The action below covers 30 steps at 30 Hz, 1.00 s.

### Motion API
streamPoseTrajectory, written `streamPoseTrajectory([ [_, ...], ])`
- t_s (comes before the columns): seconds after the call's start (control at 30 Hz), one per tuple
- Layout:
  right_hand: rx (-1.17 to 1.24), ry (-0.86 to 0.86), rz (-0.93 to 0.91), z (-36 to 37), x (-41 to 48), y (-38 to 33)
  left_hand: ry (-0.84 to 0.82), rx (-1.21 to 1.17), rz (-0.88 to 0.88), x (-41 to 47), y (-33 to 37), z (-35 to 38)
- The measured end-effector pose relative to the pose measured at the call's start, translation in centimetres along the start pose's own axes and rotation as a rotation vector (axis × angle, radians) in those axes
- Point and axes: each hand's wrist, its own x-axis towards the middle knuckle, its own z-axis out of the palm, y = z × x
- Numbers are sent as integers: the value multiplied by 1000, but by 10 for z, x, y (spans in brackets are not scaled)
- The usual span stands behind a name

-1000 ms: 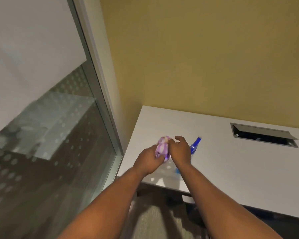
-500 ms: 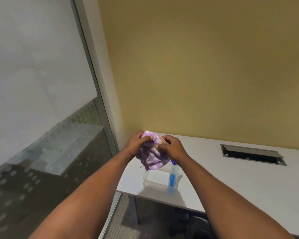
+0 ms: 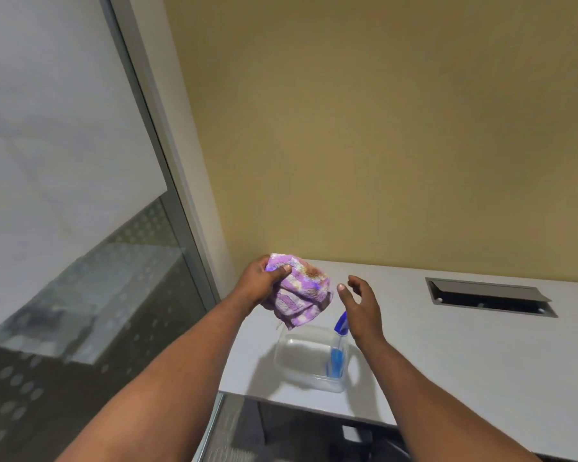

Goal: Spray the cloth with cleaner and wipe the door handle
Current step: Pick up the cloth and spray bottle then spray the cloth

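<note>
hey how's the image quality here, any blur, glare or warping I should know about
Head view: wide-angle warping bends the door frame; the glass carries hazy reflections; the cloth and left hand are fairly sharp; the tub casts soft shadows on the desk.

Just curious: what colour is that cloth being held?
Purple with white checks, cloth bunched in the left hand; head view.
</note>
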Motion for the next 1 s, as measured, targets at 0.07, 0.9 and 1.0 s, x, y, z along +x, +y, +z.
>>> streamPoseTrajectory([
  [0.07, -36, 13, 40, 4, 3, 22, -15, 18, -33, 21, -16, -3],
  [0.9, -203, 117, 46, 39, 12, 90, -99, -66, -118, 89, -79, 5],
  [1.0, -146, 118, -102, 38, 8, 51, -53, -102, -78, 82, -53, 0],
])
